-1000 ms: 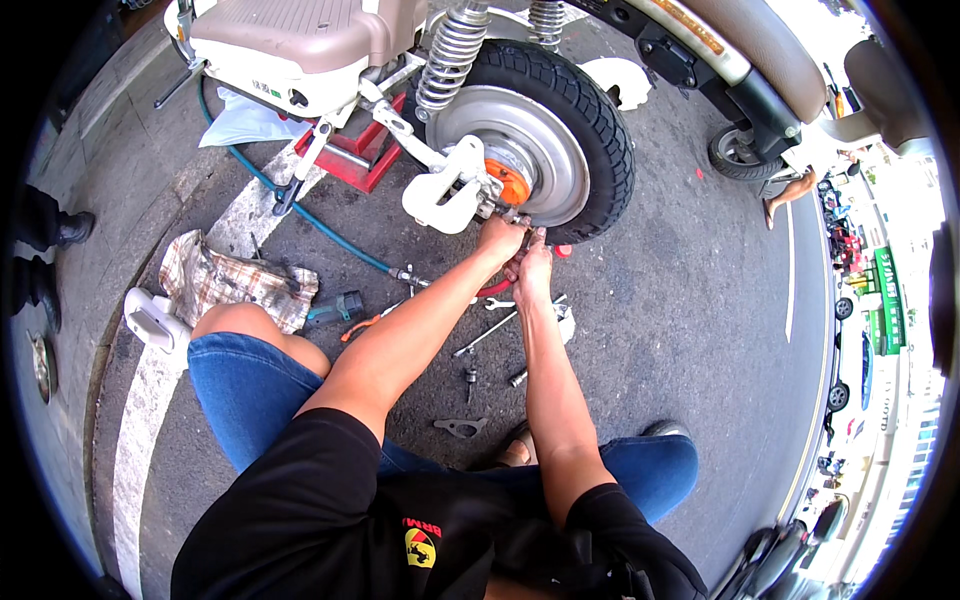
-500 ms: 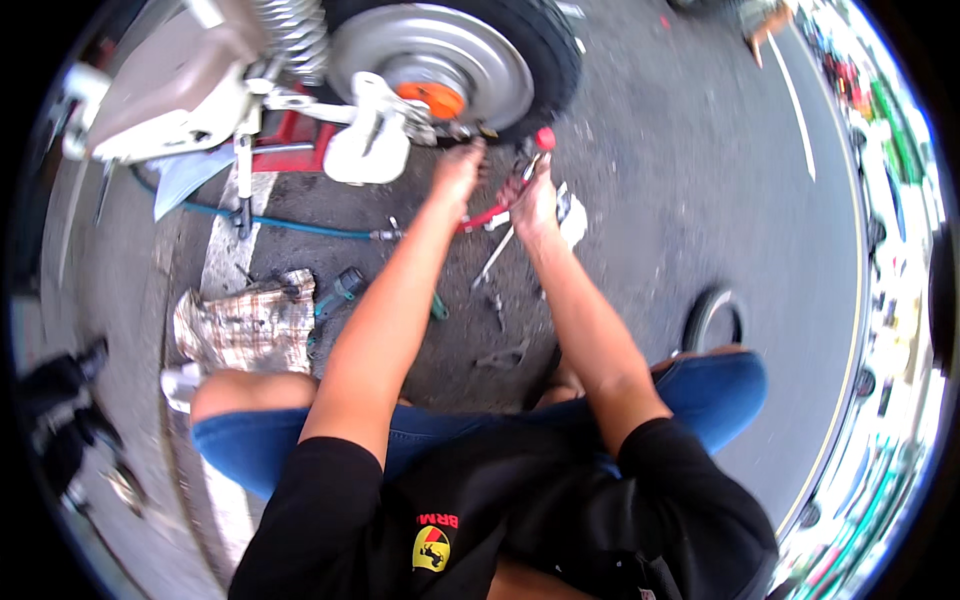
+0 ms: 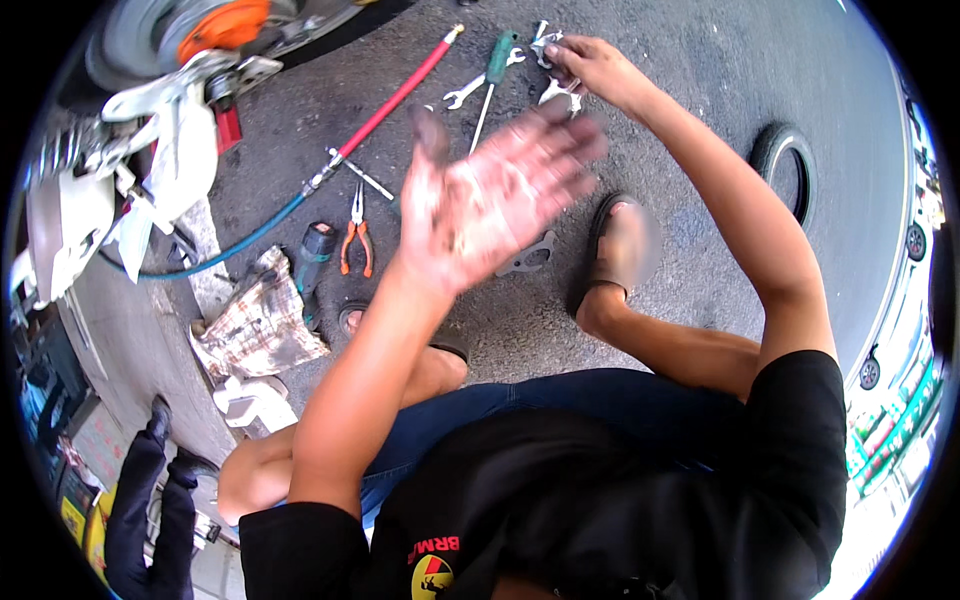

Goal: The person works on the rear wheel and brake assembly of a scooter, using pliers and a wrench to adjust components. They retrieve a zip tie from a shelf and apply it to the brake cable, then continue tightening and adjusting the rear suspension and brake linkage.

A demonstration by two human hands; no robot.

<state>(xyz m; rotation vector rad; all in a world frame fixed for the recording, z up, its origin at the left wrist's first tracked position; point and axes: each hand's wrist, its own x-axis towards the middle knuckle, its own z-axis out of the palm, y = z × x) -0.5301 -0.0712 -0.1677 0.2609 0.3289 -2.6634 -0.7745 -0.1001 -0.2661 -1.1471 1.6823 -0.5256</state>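
My left hand (image 3: 500, 195) is raised in the middle of the view, palm up and fingers spread, holding nothing. Dark smudges cover its palm and fingertips. Farther off to the right, the fingers of my right hand (image 3: 590, 70) are closed on a small silvery metal part (image 3: 545, 47) close to the ground. Beside it lies a white, irregular piece (image 3: 562, 94). A green-handled screwdriver (image 3: 499, 62) lies across an open-ended wrench (image 3: 462, 95) to the left of that hand. My left hand hides part of the ground and the screwdriver's tip.
A motorcycle wheel with an orange hub (image 3: 222, 28) stands upper left. A red and blue hose (image 3: 398, 97) crosses the pavement near orange-handled pliers (image 3: 357, 248), a dark power tool (image 3: 316, 250) and a plaid rag (image 3: 258, 325). A loose tire (image 3: 808, 170) lies right; another person's legs (image 3: 135, 505) stand lower left.
The view has shifted, putting the wheel upper left. My left hand has left the wheel area and opened. My right hand has moved away from the red hose, which lies on the ground.
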